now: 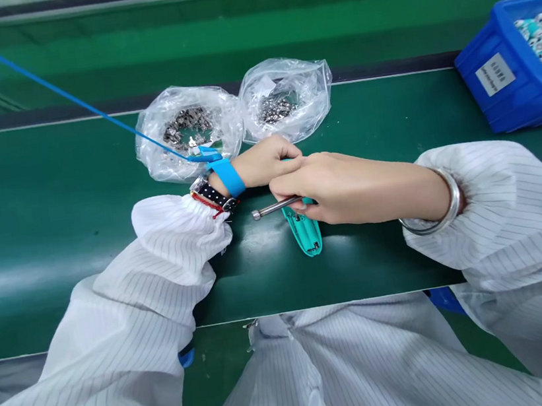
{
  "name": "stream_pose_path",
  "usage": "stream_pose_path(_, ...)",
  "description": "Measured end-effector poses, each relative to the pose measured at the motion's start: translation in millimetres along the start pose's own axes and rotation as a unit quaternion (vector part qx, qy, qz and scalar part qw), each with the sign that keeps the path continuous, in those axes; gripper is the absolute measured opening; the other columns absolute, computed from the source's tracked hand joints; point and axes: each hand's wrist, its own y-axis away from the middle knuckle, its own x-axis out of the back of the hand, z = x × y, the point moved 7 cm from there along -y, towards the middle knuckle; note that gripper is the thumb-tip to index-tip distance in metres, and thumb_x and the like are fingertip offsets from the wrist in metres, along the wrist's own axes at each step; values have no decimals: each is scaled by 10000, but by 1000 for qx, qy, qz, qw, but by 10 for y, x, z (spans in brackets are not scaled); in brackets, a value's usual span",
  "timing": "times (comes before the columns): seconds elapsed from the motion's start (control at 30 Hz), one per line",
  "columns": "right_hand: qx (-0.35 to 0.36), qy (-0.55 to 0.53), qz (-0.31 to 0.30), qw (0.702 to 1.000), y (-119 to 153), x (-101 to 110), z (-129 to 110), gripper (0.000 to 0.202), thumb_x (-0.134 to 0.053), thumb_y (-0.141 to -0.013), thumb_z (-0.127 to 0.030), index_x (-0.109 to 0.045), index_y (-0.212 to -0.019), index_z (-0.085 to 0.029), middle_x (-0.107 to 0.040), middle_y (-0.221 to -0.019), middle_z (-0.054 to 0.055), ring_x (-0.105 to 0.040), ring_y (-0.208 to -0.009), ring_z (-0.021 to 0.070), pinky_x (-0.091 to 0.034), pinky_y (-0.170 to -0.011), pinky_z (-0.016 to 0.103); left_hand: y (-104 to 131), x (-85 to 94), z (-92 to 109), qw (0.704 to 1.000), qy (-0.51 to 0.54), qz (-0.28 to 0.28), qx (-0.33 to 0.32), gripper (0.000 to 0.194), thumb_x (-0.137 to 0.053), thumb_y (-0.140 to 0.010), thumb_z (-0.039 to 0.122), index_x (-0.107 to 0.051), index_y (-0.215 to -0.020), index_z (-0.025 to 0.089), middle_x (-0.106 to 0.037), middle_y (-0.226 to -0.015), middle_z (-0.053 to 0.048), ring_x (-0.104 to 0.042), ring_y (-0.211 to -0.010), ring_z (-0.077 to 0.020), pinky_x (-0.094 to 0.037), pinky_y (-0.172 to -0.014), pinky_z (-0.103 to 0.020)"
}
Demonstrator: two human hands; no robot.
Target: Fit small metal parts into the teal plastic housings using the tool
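Note:
A teal plastic casing with its hollow side up, like a battery housing, shows small metal parts inside; its far part is hidden under my hands. My left hand is closed at the casing's far end, where a bit of teal shows by the fingers. Over the casing, my right hand is closed around a thin metal rod with a cylindrical end that points left. The two hands touch or overlap, and the right fingertips are partly hidden.
Two clear plastic bags of small metal parts, a left bag and a right bag, stand open behind my hands. A blue bin with teal and white parts sits far right. A blue cord runs from my left wristband to the upper left.

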Motion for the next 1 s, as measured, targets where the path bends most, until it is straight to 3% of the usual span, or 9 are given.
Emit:
stream_pose_path(0.17, 0, 57, -25, 998, -49, -41, -29, 244, -482, -767, 9, -353, -680, -179, -377, -640, -29, -291, -584, 89, -209, -552, 271, -9, -11, -3, 1000, -16, -2, -24, 355, -452, -872, 86, -522, -524, 91, -356, -492, 61, -237, -545, -29, -190, -545, -235)
stream_pose_path(0.5, 36, 192, -16, 981, -58, -81, -184, 254, -464, -693, 54, -361, -663, -176, -307, -607, -26, -214, -535, 90, -175, -536, 266, -1, -19, -9, 995, -6, 6, -97, 465, -438, -948, 313, -502, -554, 73, -277, -503, 72, -186, -586, -22, -156, -557, -248)
stream_pose_path(0.83, -7, 229, -60, 972, -95, -105, -168, 249, -486, -726, 55, -392, -657, -166, -336, -585, -35, -225, -498, 74, -188, -505, 248, 8, -13, 1, 996, -7, 7, -91, 442, -436, -946, 249, -457, -536, 83, -264, -505, 72, -187, -599, -23, -162, -566, -234)
stream_pose_path(1.0, -6, 247, -48, 968, -75, -116, -232, 260, -452, -710, 85, -411, -680, -169, -348, -582, -39, -217, -484, 79, -178, -507, 254, 18, -11, 18, 997, -9, 13, -72, 480, -453, -942, 278, -372, -497, 116, -240, -488, 74, -167, -579, -19, -143, -559, -247)
